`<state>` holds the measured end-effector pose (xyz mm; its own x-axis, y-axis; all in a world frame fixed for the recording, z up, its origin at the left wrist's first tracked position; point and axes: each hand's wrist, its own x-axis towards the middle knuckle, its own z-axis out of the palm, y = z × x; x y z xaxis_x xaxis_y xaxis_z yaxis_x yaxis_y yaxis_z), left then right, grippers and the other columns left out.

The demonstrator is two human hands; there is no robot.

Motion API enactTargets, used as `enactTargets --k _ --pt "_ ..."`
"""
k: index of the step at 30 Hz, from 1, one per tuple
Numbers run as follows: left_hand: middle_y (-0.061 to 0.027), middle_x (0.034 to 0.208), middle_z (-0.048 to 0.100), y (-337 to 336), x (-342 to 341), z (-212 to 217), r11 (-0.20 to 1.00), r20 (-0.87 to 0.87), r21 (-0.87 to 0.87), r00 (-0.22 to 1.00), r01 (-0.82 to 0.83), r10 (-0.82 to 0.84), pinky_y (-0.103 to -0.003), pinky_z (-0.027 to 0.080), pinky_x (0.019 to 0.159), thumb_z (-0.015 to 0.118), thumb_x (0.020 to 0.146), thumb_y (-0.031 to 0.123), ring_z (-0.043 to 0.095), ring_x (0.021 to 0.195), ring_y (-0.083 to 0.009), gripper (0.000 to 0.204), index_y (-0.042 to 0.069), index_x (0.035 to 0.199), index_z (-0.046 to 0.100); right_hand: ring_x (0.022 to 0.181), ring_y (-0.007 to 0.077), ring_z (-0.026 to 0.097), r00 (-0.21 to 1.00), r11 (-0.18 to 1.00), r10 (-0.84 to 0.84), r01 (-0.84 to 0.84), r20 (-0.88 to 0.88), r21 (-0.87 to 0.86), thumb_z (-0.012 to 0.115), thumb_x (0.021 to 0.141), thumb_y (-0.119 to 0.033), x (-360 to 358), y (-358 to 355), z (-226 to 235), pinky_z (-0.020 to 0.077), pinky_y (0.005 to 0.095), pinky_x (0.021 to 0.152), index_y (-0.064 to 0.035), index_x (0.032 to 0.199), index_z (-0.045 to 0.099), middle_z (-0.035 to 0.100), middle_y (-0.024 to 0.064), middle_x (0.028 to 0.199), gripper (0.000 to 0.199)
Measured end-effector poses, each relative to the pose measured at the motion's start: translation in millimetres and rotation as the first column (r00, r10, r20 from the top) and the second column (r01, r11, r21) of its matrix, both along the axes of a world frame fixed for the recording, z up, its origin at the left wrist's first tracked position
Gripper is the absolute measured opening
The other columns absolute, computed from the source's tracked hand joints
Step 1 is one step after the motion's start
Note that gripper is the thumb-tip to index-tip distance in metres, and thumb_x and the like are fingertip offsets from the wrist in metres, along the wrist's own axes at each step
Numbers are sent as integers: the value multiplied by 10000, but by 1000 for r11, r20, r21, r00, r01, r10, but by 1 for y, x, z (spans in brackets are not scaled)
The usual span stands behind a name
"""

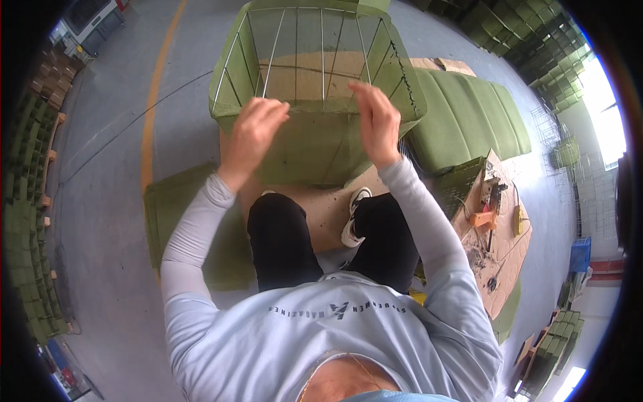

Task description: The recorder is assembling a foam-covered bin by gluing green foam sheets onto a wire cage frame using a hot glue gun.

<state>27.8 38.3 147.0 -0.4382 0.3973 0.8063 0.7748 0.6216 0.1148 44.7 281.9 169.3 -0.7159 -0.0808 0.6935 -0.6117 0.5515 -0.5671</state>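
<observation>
Head view: green basket [301, 151] is standing on cardboard [321, 218]. Left hand [254, 130] is curling its fingers by the near rim [315, 107]; right hand [376, 120] is holding its fingers straighter there. Cannot tell if either is gripping.

Gray flr [110, 201], yel. line [160, 70], brt. window [605, 110].

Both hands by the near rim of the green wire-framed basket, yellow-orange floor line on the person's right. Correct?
No: the floor line runs on the person's left, per the head view. The left hand and right hand are by the near rim of the basket, as stated.
</observation>
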Motion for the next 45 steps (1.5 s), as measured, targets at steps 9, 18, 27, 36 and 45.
enactTargets --k 9,18,27,36,45 --pt "-75 893 591 71 -12 -11 983 74 19 980 181 -182 -364 501 723 748 727 -5 573 847 -245 223 -15 939 678 900 317 664 993 929 -63 94 -98 359 638 838 -48 2 16 -28 524 396 834 -24 988 670 692 143 935 155" --pt "-95 816 533 72 -35 9 924 356 -3 864 383 -357 -389 456 706 715 778 14 548 801 -260 114 -33 855 645 747 311 686 855 888 91 -302 511 346 601 922 -110 -20 36 19 514 376 695 -7 1013 699 678 201 799 170" --pt "-90 908 616 101 1 3 975 113 55 969 215 -220 -350 512 747 745 737 -17 593 856 -256 280 -27 1011 688 1084 270 649 999 958 -17 28 -39 285 585 895 -14 32 71 -3 511 380 942 24 1107 642 672 171 1137 222" --pt "-91 808 563 123 -17 0 965 212 5 943 261 -256 -388 488 690 713 747 -12 567 804 -277 121 -9 843 639 902 334 635 997 822 -43 67 -56 566 561 767 -54 17 55 -1 502 422 841 -27 820 535 610 137 866 65" --pt "-75 844 588 120 -9 6 960 273 13 922 281 -273 -361 493 683 755 777 73 579 812 -240 186 -9 927 683 865 298 672 905 912 -328 378 -270 159 670 777 73 58 142 14 540 374 751 -4 975 710 703 135 990 216"
